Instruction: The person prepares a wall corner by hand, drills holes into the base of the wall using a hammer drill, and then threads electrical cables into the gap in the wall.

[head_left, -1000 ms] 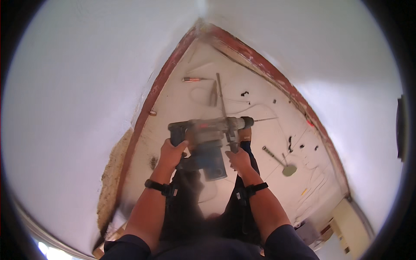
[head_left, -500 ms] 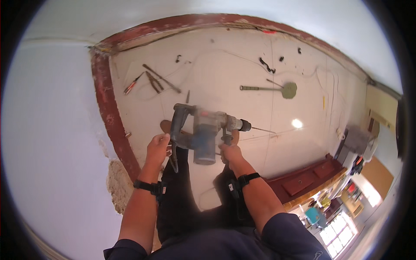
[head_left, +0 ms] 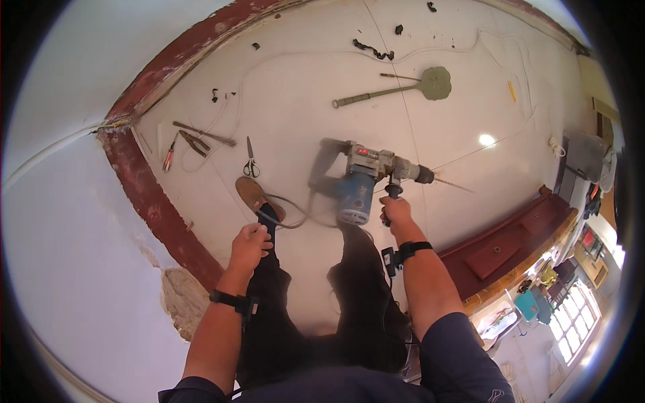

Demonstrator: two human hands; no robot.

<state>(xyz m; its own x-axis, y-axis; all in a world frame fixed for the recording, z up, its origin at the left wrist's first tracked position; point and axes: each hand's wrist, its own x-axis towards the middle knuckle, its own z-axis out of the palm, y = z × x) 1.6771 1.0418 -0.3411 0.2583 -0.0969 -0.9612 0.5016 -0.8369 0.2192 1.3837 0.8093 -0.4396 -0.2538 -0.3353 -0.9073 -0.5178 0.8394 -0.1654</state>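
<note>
Bright, pale light over the floor (head_left: 302, 101), with one hard spot of glare (head_left: 487, 140).
Over to the lower right, the window (head_left: 576, 322) glares nearly white, while the wall (head_left: 80, 235) on the left takes a cool, even wash and the trousers (head_left: 275, 329) sink almost to black. The drill (head_left: 363, 178) smears at its rear handle and along its bit; the scissors (head_left: 250, 166) look crisp. Toward the rim, the skirting (head_left: 158, 201) bows, small things at far right turn mushy, and the corners fall into a black, blue-fringed ring.
</note>
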